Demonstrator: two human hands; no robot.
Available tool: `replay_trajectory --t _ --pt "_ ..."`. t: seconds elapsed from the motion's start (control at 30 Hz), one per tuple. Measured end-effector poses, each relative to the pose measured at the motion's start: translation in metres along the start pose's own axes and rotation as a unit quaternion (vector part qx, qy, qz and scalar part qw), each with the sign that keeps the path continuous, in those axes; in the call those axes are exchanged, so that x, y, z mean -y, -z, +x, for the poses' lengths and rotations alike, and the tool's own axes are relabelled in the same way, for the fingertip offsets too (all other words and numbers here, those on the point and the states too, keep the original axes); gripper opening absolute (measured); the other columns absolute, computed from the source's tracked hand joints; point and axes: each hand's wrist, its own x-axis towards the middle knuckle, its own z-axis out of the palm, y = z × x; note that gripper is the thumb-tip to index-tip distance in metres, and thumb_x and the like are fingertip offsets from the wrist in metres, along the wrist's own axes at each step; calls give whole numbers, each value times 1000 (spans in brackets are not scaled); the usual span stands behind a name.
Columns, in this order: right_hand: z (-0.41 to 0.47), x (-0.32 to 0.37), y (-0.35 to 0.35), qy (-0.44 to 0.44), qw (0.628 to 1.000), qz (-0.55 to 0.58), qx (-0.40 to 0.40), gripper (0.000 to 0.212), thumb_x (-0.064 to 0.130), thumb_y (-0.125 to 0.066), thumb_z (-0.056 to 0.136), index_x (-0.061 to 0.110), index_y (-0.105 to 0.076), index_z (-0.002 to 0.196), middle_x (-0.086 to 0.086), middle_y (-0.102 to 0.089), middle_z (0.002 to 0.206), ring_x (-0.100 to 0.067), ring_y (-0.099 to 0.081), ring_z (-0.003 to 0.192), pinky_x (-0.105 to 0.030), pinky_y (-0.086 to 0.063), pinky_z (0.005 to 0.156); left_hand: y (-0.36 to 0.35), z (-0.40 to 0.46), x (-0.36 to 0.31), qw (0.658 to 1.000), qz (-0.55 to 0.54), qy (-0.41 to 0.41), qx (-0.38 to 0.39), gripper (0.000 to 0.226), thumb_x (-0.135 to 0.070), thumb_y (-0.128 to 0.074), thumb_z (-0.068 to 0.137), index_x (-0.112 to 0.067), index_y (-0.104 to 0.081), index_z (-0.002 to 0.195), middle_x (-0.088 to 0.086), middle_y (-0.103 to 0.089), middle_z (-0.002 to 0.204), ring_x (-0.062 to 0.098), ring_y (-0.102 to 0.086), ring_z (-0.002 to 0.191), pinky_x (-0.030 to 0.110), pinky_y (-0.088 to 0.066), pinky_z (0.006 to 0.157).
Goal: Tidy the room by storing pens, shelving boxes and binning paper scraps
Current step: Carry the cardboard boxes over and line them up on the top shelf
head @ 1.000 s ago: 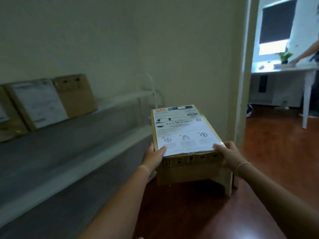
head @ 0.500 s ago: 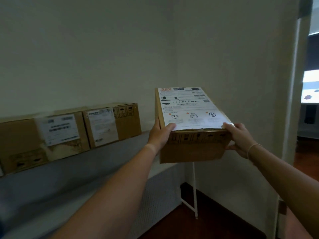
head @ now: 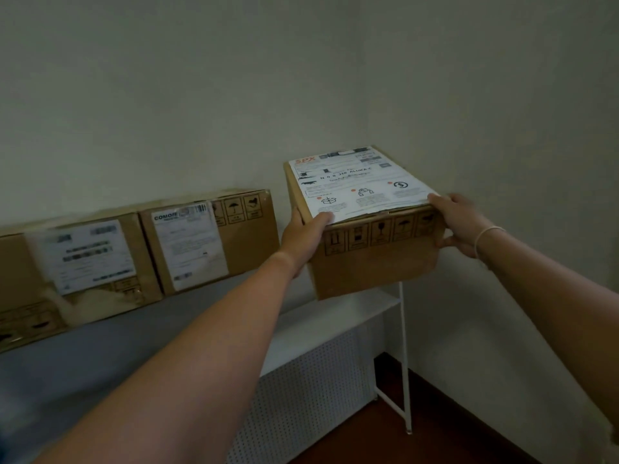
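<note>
I grip the box (head: pixel 365 222) at its near corners, my left hand (head: pixel 303 234) and right hand (head: pixel 457 226) each curled around an edge with the thumb on the label, holding it above the shelf (head: pixel 335 316), right of two shelved boxes (head: pixel 207 239).

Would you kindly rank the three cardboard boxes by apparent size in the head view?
1. Held box, though it is nearest the camera.
2. Middle shelf box and leftmost shelf box: unsure, since the leftmost is cut off by the frame.
</note>
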Motion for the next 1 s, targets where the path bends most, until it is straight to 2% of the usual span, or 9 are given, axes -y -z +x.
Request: replay_trajectory --t 0.13,0.2,0.37,0.5,0.6,0.67,0.8,0.93,1.0 --pt "21 -6 -10 -5 999 -34 17 36 38 -50 90 13 -57 115 -8 -61 99 -25 -56 86 -54 -53 79 6 10 5 999 0 40 -2 58 -39 -56 85 -24 -37 138 7 -59 128 23 -60 105 26 -46 65" --pt "29 -8 -18 -7 999 -42 17 39 37 -51 90 12 -56 120 -11 -60 111 -28 -55 96 -58 -52 81 9 15 7 999 2 46 -2 59 -40 -56 86 -25 -36 139 6 -58 130 21 -59 101 26 -42 62" --pt "46 -9 -34 -17 998 -39 39 44 36 -51 91 9 -51 126 -15 -56 126 -31 -52 108 -52 -53 72 17 29 8 999 5 36 -11 64 -39 -57 88 -27 -30 144 -1 -55 135 15 -57 97 26 -42 69" --pt "65 -12 -35 -26 997 -53 42 46 38 -50 92 9 -51 127 -13 -54 128 -32 -49 109 -52 -54 69 18 37 6 996 89 20 0 108 -62 -71 60 -29 -18 148 -6 -47 144 20 -49 127 36 -42 103" --pt "83 -11 -38 -18 997 -66 33 44 37 -49 93 10 -51 127 -12 -53 126 -32 -47 111 -58 -53 76 15 42 7 980 192 -36 -33 102 -56 -74 65 -21 -24 146 -1 -45 145 22 -45 132 38 -42 107" --pt "95 -9 -44 -9 998 -67 19 44 37 -49 92 11 -50 128 -8 -52 124 -32 -46 113 -60 -51 81 15 45 5 935 332 -80 -94 95 -60 -66 73 -22 -21 148 4 -36 149 27 -36 137 44 -40 107" --pt "112 -6 -64 42 993 -111 5 46 39 -46 93 14 -46 131 -11 -52 130 -35 -48 116 -59 -45 94 18 52 1 810 544 -138 -171 85 -69 -48 79 -26 -23 147 8 -31 152 34 -27 139 51 -34 109" --pt "118 -9 -86 149 965 -210 50 67 53 -42 89 15 -30 143 -14 -38 147 -35 -38 133 -47 -33 109 29 56 -1 735 633 -127 -206 80 -69 -38 84 -23 -22 148 11 -21 157 37 -17 144 56 -19 115" --pt "118 -13 -95 195 936 -279 85 78 62 -47 83 22 -22 145 -14 -23 152 -37 -34 135 -50 -33 109 35 59 -2 717 657 -105 -207 80 -68 -35 86 -22 -19 149 13 -16 159 39 -12 145 58 -13 116"
